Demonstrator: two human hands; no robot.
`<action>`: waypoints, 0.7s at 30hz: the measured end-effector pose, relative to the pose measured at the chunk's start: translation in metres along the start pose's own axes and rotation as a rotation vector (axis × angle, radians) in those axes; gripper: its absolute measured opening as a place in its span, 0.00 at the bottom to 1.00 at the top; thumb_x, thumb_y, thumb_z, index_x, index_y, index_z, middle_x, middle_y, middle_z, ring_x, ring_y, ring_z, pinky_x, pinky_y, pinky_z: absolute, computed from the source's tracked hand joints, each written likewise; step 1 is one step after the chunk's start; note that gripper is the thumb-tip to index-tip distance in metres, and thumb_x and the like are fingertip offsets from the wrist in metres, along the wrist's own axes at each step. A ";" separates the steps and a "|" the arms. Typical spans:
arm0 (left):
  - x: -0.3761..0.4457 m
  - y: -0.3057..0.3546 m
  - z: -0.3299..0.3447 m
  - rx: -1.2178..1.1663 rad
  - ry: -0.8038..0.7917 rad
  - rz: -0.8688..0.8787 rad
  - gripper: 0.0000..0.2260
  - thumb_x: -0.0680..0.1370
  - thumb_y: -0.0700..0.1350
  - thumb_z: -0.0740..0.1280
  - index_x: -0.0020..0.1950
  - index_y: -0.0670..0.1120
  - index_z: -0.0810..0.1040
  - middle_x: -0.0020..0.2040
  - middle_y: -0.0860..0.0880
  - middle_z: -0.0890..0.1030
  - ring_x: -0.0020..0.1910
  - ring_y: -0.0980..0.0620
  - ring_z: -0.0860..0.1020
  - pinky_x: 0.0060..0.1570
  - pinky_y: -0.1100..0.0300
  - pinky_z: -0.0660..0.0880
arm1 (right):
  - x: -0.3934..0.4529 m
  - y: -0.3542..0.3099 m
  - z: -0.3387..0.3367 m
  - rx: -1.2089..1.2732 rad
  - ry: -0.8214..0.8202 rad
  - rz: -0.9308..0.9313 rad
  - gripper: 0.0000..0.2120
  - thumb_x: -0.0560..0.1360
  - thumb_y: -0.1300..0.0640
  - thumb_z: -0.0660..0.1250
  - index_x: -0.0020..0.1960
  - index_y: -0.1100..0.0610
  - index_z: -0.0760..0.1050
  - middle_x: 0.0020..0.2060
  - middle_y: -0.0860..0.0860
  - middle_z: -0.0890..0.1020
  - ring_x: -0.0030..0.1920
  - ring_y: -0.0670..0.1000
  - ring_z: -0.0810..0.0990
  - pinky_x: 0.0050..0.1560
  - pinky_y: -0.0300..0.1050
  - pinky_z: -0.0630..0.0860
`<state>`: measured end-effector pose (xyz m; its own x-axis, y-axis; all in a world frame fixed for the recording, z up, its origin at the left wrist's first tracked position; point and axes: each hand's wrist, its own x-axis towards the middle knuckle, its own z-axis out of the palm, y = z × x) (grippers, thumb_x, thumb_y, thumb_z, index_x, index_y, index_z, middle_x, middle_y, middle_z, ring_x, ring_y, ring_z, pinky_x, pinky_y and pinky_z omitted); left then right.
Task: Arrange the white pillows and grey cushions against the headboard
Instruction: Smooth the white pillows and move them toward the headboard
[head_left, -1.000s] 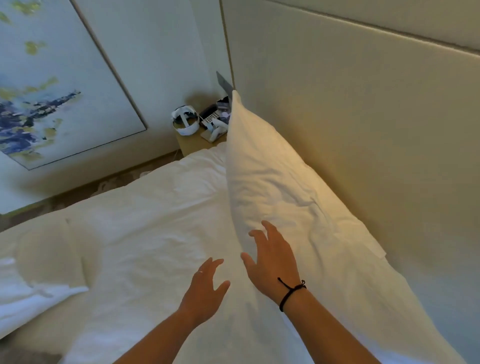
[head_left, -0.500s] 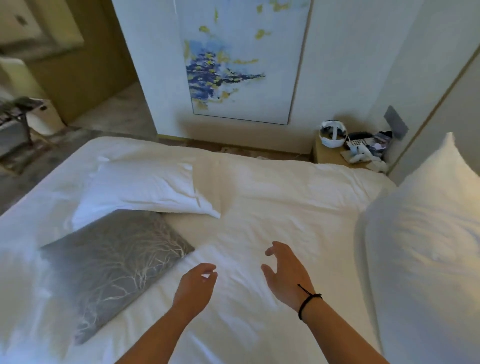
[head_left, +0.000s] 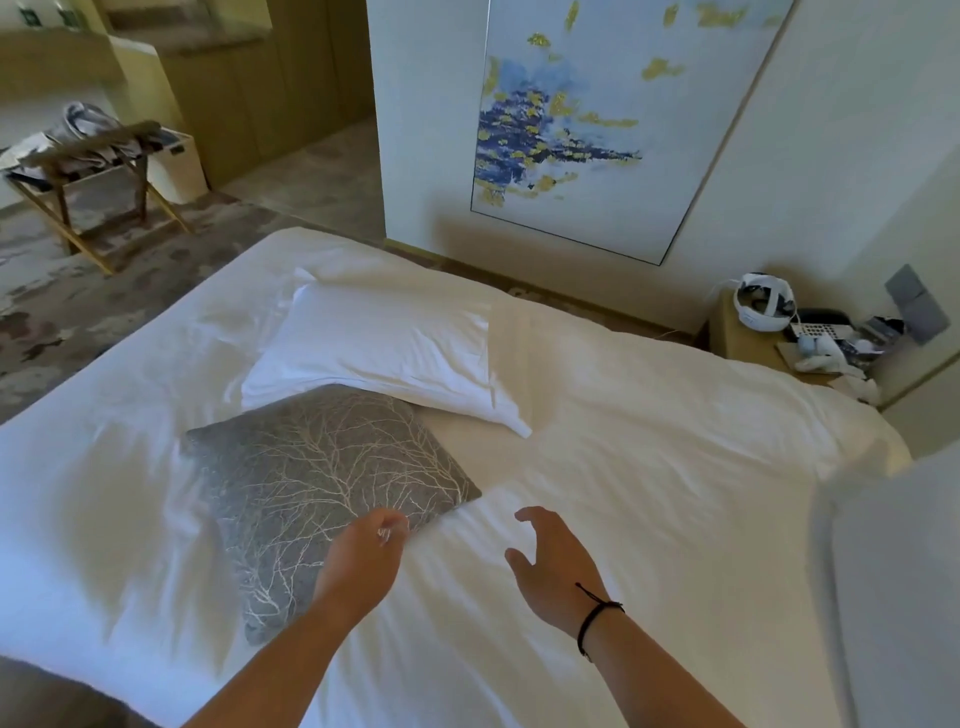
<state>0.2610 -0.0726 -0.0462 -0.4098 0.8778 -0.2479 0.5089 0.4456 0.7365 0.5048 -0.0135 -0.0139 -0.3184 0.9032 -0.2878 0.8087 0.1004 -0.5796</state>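
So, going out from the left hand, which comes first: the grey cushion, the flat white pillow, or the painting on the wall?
From the left hand:
1. Grey cushion: right under the fingertips, on the bed's left side.
2. White pillow: lying flat just beyond the cushion.
3. Painting: on the wall past the bed's far edge.

painting (head_left: 613, 124), nightstand (head_left: 737, 338), luggage rack (head_left: 98, 171)

No legible text or labels anywhere

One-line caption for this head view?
Both hands, left and right, reach over the bed toward a grey cushion lying beside a white pillow.
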 end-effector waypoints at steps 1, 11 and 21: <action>0.005 -0.002 -0.002 -0.003 0.003 -0.003 0.06 0.79 0.53 0.64 0.54 0.60 0.77 0.50 0.59 0.81 0.51 0.56 0.79 0.51 0.55 0.77 | 0.008 0.000 0.004 -0.012 -0.013 -0.001 0.21 0.79 0.46 0.60 0.71 0.44 0.61 0.72 0.41 0.65 0.65 0.47 0.71 0.57 0.39 0.67; 0.089 -0.064 -0.017 0.231 0.068 -0.080 0.16 0.77 0.52 0.65 0.65 0.54 0.75 0.65 0.52 0.76 0.58 0.53 0.76 0.58 0.51 0.74 | 0.133 0.002 0.061 -0.008 -0.069 -0.018 0.24 0.78 0.48 0.62 0.72 0.45 0.60 0.69 0.43 0.68 0.65 0.46 0.71 0.58 0.39 0.70; 0.302 -0.128 0.059 0.663 0.089 0.091 0.34 0.74 0.73 0.39 0.78 0.62 0.46 0.79 0.58 0.40 0.79 0.50 0.39 0.74 0.34 0.39 | 0.312 0.049 0.113 -0.273 0.109 -0.018 0.33 0.76 0.49 0.66 0.75 0.42 0.53 0.78 0.50 0.52 0.75 0.52 0.60 0.70 0.47 0.65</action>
<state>0.1163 0.1458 -0.2523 -0.3896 0.9119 -0.1293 0.8897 0.4089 0.2030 0.3888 0.2260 -0.2184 -0.2910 0.9382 -0.1875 0.9111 0.2120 -0.3534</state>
